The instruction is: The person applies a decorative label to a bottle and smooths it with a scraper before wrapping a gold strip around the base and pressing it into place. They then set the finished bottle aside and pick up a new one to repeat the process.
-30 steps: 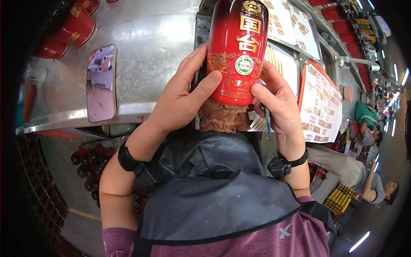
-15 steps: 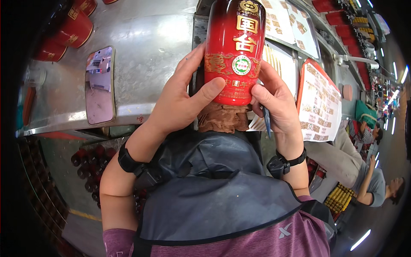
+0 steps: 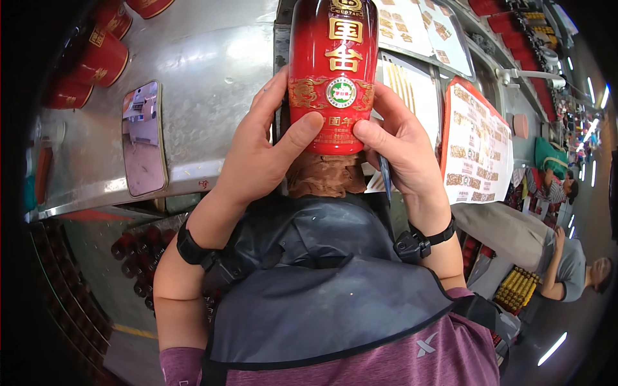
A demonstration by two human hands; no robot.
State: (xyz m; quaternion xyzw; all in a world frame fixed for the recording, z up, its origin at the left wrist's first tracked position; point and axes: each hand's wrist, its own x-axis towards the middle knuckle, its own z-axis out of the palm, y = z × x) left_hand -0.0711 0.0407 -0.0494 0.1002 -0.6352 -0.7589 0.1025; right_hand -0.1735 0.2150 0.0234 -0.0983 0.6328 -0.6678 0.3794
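Note:
A glossy red bottle with gold characters and a round green-and-white emblem is held between my two hands. My left hand wraps its left side, thumb pressed on the front near the base. My right hand grips the lower right side, its thumb also on the front. From under the right hand's fingers pokes a slim dark pointed tool; its upper part is hidden. Just below the bottle's base shows a crumpled brown cloth-like pad, close to my dark apron.
On the metal table at left lie a phone and several red bottles. To the right are a sheet of gold decals on a red-edged board and another decal sheet. A co-worker is at far right.
The bottle and both hands appear slightly further left, as the whole view has shifted a little. My grip on the bottle stays the same.

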